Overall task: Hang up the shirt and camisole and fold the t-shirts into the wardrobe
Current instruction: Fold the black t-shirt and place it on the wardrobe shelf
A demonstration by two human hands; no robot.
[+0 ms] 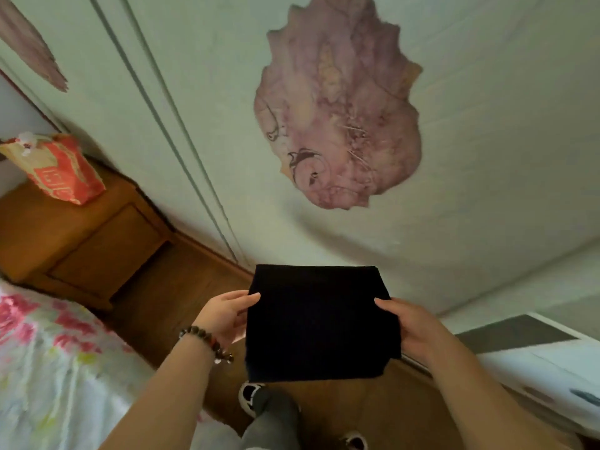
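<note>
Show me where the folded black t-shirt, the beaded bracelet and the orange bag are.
folded black t-shirt (pixel 319 323), head view, middle of its top face
beaded bracelet (pixel 209 338), head view, beads across the wrist
orange bag (pixel 65 170), head view, its printed side

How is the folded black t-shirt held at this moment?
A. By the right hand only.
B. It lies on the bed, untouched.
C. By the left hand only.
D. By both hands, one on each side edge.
D: the left hand grips the left edge of the folded black t-shirt and the right hand grips its right edge.
</note>
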